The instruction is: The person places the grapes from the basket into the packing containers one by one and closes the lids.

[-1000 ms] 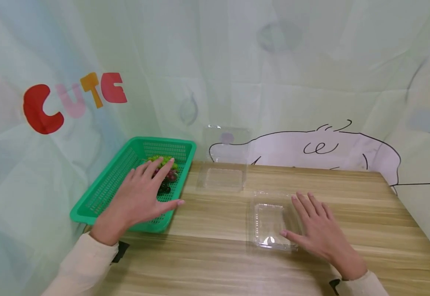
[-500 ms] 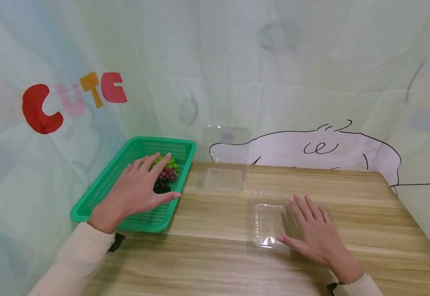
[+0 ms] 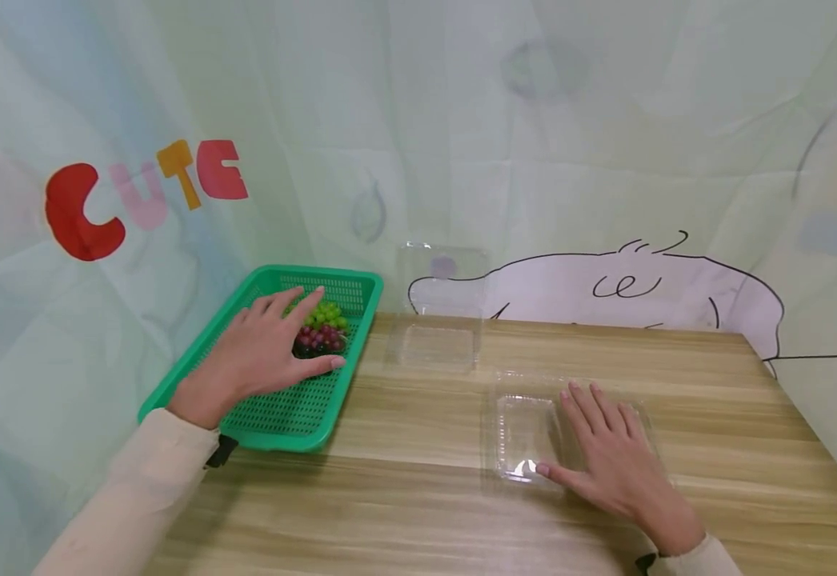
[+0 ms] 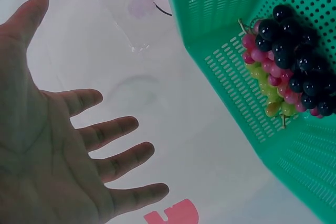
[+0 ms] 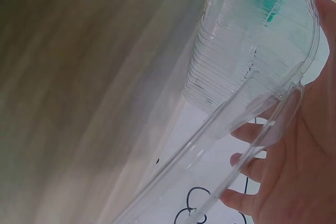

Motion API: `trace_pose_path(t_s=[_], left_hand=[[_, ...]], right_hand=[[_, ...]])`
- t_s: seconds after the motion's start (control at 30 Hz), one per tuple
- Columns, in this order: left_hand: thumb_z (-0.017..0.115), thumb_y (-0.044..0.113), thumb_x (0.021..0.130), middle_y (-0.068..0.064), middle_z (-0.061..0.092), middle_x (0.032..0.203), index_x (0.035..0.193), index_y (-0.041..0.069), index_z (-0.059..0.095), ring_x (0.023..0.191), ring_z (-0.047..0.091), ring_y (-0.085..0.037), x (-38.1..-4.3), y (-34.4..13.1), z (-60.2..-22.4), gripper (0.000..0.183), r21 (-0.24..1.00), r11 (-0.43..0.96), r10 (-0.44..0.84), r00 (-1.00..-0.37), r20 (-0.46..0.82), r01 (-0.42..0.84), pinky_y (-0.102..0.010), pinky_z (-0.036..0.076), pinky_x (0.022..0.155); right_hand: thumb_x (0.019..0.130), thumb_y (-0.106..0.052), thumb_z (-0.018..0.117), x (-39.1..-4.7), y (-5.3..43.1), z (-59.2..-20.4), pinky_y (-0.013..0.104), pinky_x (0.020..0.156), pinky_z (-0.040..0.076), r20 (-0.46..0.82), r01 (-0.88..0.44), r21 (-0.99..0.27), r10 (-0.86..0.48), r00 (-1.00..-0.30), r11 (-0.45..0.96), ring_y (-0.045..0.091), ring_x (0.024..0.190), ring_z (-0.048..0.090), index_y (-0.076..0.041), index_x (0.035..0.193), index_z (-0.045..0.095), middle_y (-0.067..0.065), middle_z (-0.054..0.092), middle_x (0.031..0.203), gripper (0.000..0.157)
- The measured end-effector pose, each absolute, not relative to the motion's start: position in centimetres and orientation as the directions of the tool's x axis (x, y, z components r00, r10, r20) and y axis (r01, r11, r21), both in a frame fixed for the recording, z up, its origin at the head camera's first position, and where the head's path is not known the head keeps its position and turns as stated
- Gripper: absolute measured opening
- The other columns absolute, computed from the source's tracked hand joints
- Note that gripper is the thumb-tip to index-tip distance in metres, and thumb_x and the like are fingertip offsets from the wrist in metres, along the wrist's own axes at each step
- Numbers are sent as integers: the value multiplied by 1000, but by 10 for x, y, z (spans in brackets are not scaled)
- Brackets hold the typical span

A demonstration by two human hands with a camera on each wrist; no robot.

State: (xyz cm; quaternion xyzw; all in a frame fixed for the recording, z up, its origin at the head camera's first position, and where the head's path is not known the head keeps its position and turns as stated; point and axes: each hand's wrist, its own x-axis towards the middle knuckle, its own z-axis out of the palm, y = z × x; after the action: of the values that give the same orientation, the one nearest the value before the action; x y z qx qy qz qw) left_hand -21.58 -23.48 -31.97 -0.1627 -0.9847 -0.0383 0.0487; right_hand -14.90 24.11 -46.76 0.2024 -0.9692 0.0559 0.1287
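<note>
Fingers spread, my left hand hovers over the green plastic basket. Inside lie bunches of green grapes, red grapes and black grapes, partly hidden by the hand in the head view. The left wrist view shows that palm holding nothing. My right hand, fingers extended, is over the right half of an opened clear plastic clamshell box. In the right wrist view the box's clear edges cross in front of the palm; whether the hand touches it I cannot tell.
A second clear clamshell box stands at the back of the wooden table, its lid raised against the printed curtain. Curtain also hangs along the left side, close to the basket.
My left hand has shifted slightly back and left over the basket, uncovering more of the grapes. The right hand has moved slightly left over the clear box.
</note>
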Motion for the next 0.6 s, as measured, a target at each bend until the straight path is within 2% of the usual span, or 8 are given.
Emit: trace_pose_path(t_s=[0.2,0.6], left_hand=[[54,79,87,-23,28,161,163,15,21,141,30,-51,-223,-238,-318,105,70,947,308,-947,86,314,-72,30,110],[52,81,86,-23,27,162,163,15,21,142,30,-51,-231,-240,-319,106,68,951,297,-953,67,301,-74,30,109]], right_hand=[[84,-80,56,-150,243,-468,67,116,23,256,-399,-72,-370,-893,914,41,152,21,-7,158,32,13,25,167,106],[82,-81,57,-148,245,-470,67,115,25,271,-395,-63,-366,-890,916,42,150,25,-3,157,32,15,27,166,111]])
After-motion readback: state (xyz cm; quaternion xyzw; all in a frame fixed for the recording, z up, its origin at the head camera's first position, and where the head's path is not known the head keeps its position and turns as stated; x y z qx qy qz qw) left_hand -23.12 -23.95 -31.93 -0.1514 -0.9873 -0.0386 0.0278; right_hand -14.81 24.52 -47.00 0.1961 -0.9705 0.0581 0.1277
